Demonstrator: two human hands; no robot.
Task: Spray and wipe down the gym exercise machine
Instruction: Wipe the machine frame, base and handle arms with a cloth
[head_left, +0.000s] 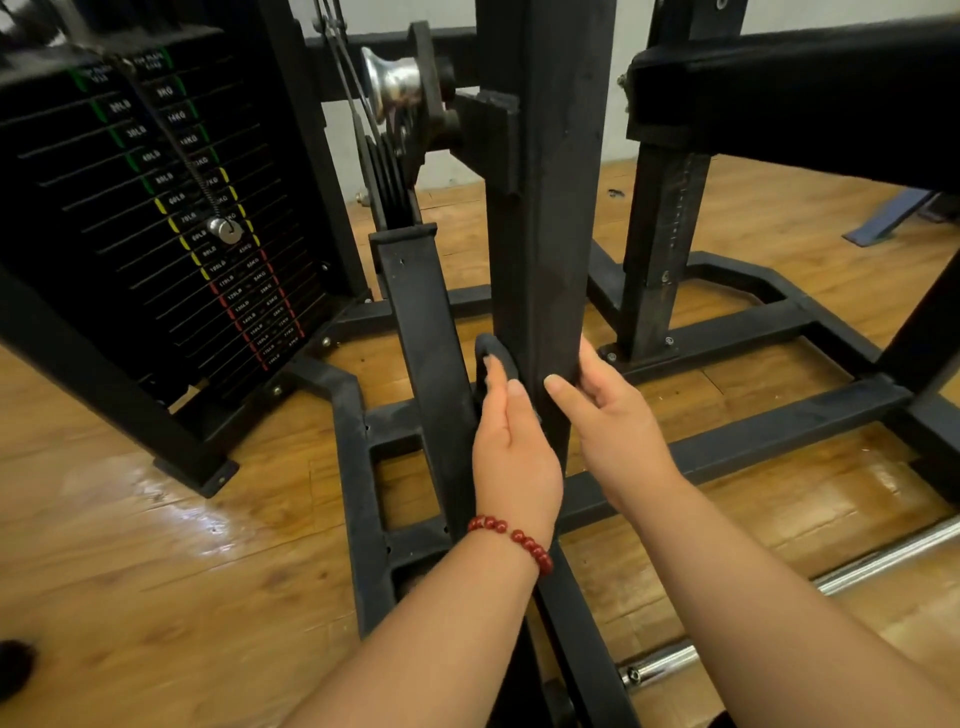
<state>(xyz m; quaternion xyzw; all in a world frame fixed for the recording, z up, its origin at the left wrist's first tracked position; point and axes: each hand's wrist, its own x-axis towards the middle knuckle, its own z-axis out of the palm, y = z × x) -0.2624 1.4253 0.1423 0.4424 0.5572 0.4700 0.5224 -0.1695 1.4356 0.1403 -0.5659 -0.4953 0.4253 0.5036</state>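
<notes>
The black gym machine fills the view, with its upright post (543, 208) in the middle. My left hand (511, 452), with a red bead bracelet on the wrist, holds a black cloth (491, 351) that bulges out in a loop against the post's left side. My right hand (608, 415) grips the same post low down from the right, thumb on the front face and fingers curled behind it. The cloth seems to wrap round the post under that hand, but dark on dark hides its edge. No spray bottle is in view.
The weight stack (171, 218) with its selector pin (224, 230) stands at the left. A metal pulley (389, 85) and cables sit behind the post. Black base rails (727, 447) cross the wooden floor. A chrome bar (810, 587) lies at the lower right.
</notes>
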